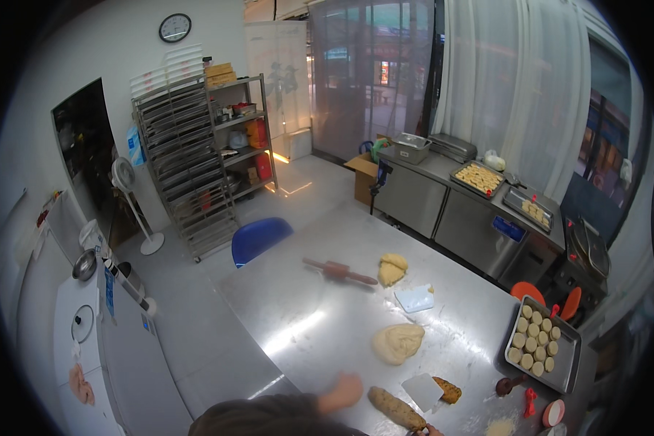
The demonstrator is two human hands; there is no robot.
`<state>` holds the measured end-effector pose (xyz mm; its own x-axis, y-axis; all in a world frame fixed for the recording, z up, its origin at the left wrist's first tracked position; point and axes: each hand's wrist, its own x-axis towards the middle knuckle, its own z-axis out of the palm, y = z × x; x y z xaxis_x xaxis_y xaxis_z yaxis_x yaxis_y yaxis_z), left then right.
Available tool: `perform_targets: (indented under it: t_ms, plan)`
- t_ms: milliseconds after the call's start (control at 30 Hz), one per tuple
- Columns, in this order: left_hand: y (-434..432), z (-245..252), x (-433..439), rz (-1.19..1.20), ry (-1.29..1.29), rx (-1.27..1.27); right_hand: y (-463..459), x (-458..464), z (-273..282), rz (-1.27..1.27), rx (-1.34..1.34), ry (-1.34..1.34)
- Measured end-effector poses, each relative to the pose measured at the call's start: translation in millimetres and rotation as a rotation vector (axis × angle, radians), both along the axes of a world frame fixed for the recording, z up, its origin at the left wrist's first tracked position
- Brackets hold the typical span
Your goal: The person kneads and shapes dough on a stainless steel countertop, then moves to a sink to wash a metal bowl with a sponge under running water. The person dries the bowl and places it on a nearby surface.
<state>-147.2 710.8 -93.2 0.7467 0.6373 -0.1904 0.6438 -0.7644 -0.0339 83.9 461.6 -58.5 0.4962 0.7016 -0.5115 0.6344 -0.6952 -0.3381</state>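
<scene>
At the bottom centre my left hand is blurred above the steel table, with its fingers hard to make out. Part of my right hand shows at the bottom edge, at the lower end of a brown speckled log of dough or filling; its grip is unclear. A white scraper lies beside the log and against an orange-brown speckled piece. Beyond them rests a pale dough mass. Farther off are a light-blue scraper, yellow dough and a wooden rolling pin.
A metal tray of round pieces stands at the table's right side. Nearer are a dark wooden tool, a red object, a red-rimmed bowl and scattered flour. A blue chair touches the far left side.
</scene>
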Motion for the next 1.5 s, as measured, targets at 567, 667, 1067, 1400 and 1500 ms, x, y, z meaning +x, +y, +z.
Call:
perform_targets:
  t_ms: [567,667,1067,1400,1500]
  plan:
    - [3.6,42.3,15.8,0.048,0.225,-0.305,6.3,-0.7,13.2,-0.006,-0.067,0.107]
    - [2.5,59.6,10.3,-0.021,0.233,-0.234,5.1,-7.3,19.3,-0.086,0.011,0.019]
    - [6.4,38.7,3.9,-0.009,0.14,-0.173,6.6,-8.3,14.4,-0.02,0.0,0.002]
    - [8.2,32.8,3.2,0.018,0.106,-0.185,13.0,-12.8,24.7,-0.054,-0.092,0.021]
    - [6.6,42.7,2.8,-0.001,0.132,-0.174,9.9,-15.1,23.4,-0.083,-0.069,0.037]
